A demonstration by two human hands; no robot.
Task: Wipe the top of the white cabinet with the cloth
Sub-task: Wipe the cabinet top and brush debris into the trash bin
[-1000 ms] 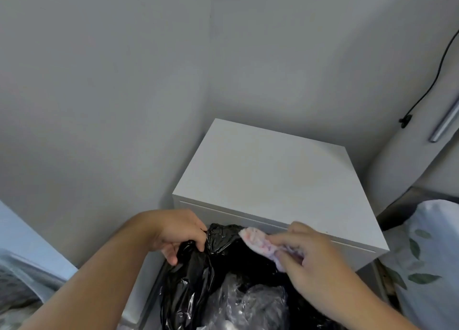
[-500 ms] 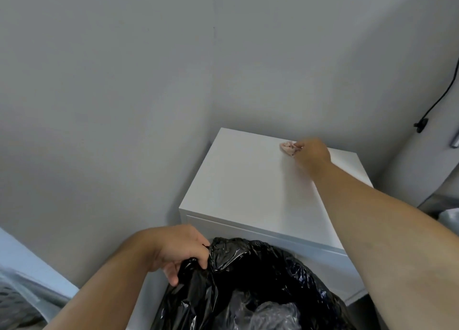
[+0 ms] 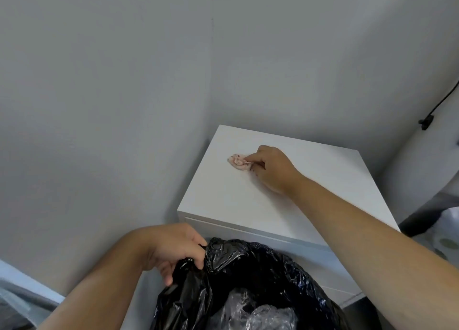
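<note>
Your right hand is stretched out over the white cabinet, fingers pinched together on a small crumpled pink cloth pressed flat against the cabinet top, toward its back left part near the wall corner. Your left hand sits low in front of the cabinet, fingers clamped on the rim of a black trash bag; clear crumpled plastic shows inside the bag. A black cable hangs on the wall far right.
</note>
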